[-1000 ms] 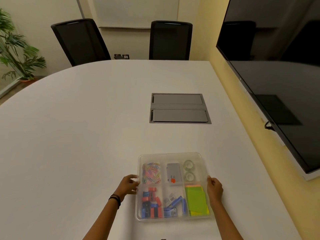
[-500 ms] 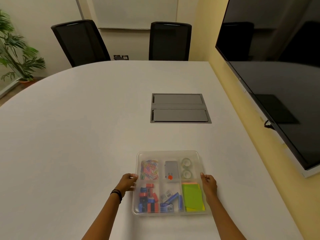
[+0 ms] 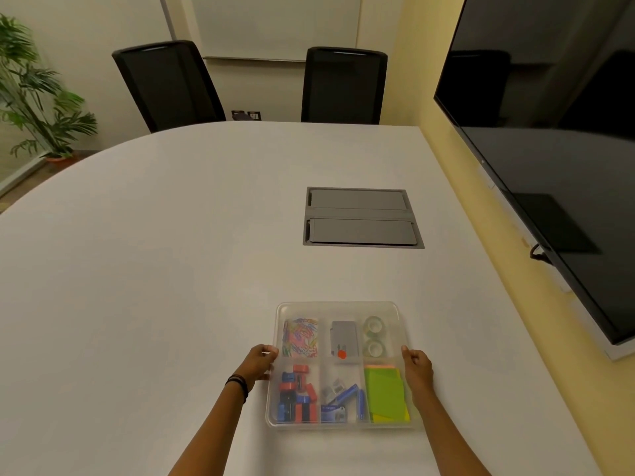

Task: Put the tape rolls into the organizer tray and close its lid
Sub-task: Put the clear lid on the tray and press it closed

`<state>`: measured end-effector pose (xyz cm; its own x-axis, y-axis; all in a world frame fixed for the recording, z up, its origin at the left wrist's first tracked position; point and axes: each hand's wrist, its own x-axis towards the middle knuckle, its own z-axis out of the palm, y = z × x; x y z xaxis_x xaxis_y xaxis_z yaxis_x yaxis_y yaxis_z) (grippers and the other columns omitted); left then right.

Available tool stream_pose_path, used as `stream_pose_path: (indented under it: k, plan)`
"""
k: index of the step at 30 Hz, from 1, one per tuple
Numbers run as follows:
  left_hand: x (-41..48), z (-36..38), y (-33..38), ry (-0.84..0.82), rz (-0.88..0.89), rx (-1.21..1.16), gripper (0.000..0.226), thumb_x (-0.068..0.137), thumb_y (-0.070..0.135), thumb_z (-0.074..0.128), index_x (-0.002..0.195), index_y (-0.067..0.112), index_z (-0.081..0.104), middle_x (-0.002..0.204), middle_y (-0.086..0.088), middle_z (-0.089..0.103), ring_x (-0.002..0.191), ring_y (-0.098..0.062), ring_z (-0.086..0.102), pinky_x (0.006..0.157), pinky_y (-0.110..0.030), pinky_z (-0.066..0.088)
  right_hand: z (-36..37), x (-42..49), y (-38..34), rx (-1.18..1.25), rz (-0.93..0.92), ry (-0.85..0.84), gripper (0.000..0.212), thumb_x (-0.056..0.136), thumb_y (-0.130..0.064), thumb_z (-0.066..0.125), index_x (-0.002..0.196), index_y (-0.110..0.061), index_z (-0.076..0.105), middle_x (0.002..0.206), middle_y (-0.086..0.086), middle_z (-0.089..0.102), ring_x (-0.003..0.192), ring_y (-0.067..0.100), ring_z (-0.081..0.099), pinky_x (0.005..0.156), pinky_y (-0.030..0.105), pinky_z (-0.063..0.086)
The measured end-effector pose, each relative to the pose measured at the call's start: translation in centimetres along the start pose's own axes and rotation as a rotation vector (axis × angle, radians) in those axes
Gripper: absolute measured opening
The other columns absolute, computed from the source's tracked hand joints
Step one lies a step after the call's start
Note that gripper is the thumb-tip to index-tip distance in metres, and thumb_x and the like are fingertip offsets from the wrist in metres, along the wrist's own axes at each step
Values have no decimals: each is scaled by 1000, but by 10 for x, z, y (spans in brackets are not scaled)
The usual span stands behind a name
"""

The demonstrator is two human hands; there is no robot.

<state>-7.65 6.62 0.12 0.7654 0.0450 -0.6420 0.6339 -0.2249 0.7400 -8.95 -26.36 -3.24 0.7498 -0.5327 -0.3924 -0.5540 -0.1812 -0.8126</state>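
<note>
A clear plastic organizer tray (image 3: pixel 338 306) lies flat on the white table, with its translucent lid on top. Two clear tape rolls (image 3: pixel 373 336) sit one behind the other in its far right compartment. Other compartments hold coloured paper clips, a grey stapler, red and blue binder clips, staples boxes and green sticky notes. My left hand (image 3: pixel 258 363) grips the tray's left edge. My right hand (image 3: pixel 416 368) grips its right edge.
A grey cable hatch (image 3: pixel 361 217) is set into the table beyond the tray. Two black chairs (image 3: pixel 343 84) stand at the far end. A large dark screen (image 3: pixel 549 139) hangs on the right wall. A potted plant (image 3: pixel 31 94) stands far left.
The tray has slid slightly left and toward me between my hands. Both hands stay on its side edges.
</note>
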Motion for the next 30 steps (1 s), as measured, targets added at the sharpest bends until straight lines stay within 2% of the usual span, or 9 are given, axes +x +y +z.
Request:
stream_pose_path:
  k: [6, 13, 17, 19, 22, 25, 26, 28, 30]
  plan:
    - [0, -1, 0, -20, -7, 22, 10, 98, 18, 44, 101, 8, 45, 99, -13, 55, 78, -19, 54, 62, -25, 50, -3, 0, 0, -20, -9, -4, 24, 92, -21, 56, 75, -6, 51, 58, 0, 45, 55, 13, 41, 54, 30, 34]
    - [0, -3, 0, -22, 8, 29, 10, 98, 17, 46, 101, 7, 46, 94, -10, 56, 79, -20, 55, 63, -26, 52, -3, -1, -2, -24, -17, -23, 30, 92, -21, 56, 65, -12, 45, 57, 0, 43, 54, 14, 39, 52, 29, 33]
    - [-2, -5, 1, -2, 27, 25, 9, 96, 14, 50, 97, 6, 48, 90, -11, 57, 72, -18, 55, 63, -28, 52, -5, -2, -3, -33, -47, -2, 24, 91, -20, 57, 74, -4, 51, 59, 3, 49, 56, 19, 46, 54, 29, 38]
    - [-3, -5, 0, 5, 47, 50, 9, 95, 14, 51, 95, 6, 48, 88, -11, 58, 68, -17, 55, 62, -28, 51, -6, -3, -7, -72, -94, 20, 23, 91, -18, 58, 75, -3, 50, 61, 6, 51, 62, 26, 51, 60, 34, 45]
    - [0, -7, 3, -4, 51, 123, 9, 95, 14, 51, 93, 6, 46, 82, -9, 59, 65, -16, 56, 63, -29, 50, -3, -7, -18, -190, -175, 46, 18, 89, -16, 59, 94, -1, 52, 84, 15, 59, 82, 35, 59, 70, 40, 49]
    - [2, -7, 7, 1, 49, 228, 22, 93, 20, 57, 107, 7, 45, 90, -12, 59, 70, -19, 56, 69, -31, 47, 7, -10, -27, -411, -382, 93, 35, 86, -13, 63, 116, 0, 51, 120, 22, 54, 111, 39, 51, 86, 46, 49]
    - [4, -5, 7, 61, 99, 335, 35, 90, 25, 60, 116, 8, 43, 98, -13, 59, 78, -20, 57, 70, -30, 45, 12, -12, -32, -469, -462, 78, 39, 86, -11, 63, 121, 0, 51, 129, 23, 50, 117, 39, 47, 94, 47, 47]
    - [6, 1, 7, 313, 301, 596, 56, 85, 37, 66, 128, 12, 41, 115, -13, 57, 97, -24, 59, 74, -31, 47, 25, -14, -40, -548, -583, 2, 45, 86, -9, 61, 128, -3, 47, 143, 20, 39, 129, 37, 39, 107, 45, 38]
    - [6, 13, 12, 433, 542, 715, 60, 82, 42, 66, 130, 12, 45, 122, -13, 57, 105, -28, 59, 80, -35, 52, 40, -16, -49, -575, -648, -89, 48, 89, -12, 57, 135, -8, 41, 152, 15, 28, 139, 32, 29, 115, 43, 29]
